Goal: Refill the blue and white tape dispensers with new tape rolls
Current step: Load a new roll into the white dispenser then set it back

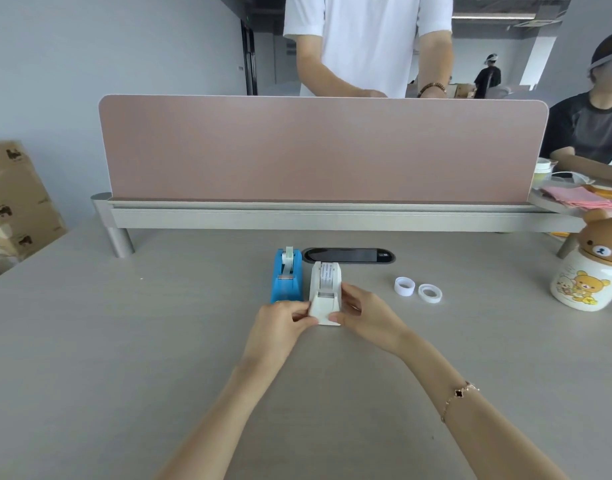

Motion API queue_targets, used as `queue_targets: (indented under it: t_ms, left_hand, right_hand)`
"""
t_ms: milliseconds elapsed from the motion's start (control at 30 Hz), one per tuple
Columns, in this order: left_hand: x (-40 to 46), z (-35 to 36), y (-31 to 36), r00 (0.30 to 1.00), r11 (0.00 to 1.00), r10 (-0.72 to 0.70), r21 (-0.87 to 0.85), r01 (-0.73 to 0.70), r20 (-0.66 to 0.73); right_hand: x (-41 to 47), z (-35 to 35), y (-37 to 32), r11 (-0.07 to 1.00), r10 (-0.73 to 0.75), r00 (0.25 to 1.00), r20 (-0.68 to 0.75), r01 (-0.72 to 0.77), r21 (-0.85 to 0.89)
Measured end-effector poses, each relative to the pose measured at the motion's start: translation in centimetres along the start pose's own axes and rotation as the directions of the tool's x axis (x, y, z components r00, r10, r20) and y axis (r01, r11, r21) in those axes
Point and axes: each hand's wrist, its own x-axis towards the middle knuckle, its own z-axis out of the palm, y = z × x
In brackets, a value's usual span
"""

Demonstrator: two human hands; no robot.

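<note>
A white tape dispenser (326, 289) stands on the desk with a roll of tape seated in it. My left hand (282, 318) grips its near left corner and my right hand (361, 315) grips its near right side. Just to its left a blue tape dispenser (286, 280) stands upright, also with a roll in it. To the right, two small white tape rolls lie loose on the desk: one (404, 286) on its edge, the other (429, 293) flat.
A black cable port (349, 255) sits behind the dispensers. A pink divider panel (318, 147) closes the far edge. A bear-lidded jar (590, 268) stands at far right. Cardboard boxes (13, 199) stack at left. Two people are beyond the divider.
</note>
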Motion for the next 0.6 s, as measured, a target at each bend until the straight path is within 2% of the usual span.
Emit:
queue_targets:
  t_ms: [133,200,267,367,433,500,533,600]
  left_hand:
    - [0.7,0.5,0.1,0.997,0.998,-0.020,0.066,0.025,-0.071]
    - [0.9,0.6,0.3,0.994,0.985,-0.018,0.169,0.037,-0.111]
    - [1.1,0.6,0.4,0.990,0.959,0.009,0.283,0.032,-0.140]
    - [1.2,0.7,0.5,0.981,0.941,0.065,0.338,0.000,-0.181]
    - [1.3,0.7,0.0,0.941,0.952,0.175,0.292,-0.087,-0.291]
    - [1.4,0.3,-0.5,0.867,0.944,0.311,0.235,-0.234,-0.388]
    - [1.6,-0.3,-0.7,0.840,0.940,0.339,0.194,-0.281,-0.424]
    - [2.2,-1.6,-1.1,0.848,0.962,0.260,0.050,-0.267,-0.461]
  right_hand:
    - [1.0,0.0,0.5,0.999,-0.017,1.000,-0.016,0.017,0.028]
    - [1.3,0.0,0.6,0.998,-0.020,1.000,-0.013,0.021,0.051]
    - [1.5,-0.1,0.7,0.998,-0.029,1.000,-0.009,0.029,0.061]
    - [1.9,-0.2,0.9,0.996,-0.041,0.999,-0.011,0.041,0.084]
    - [2.1,-0.1,1.2,0.994,-0.042,0.999,-0.019,0.044,0.101]
    - [2.1,0.1,1.5,0.993,-0.039,0.999,-0.028,0.042,0.113]
    - [2.1,0.2,1.7,0.992,-0.040,0.999,-0.030,0.043,0.122]
    - [2.2,0.2,1.8,0.991,-0.044,0.999,-0.027,0.047,0.125]
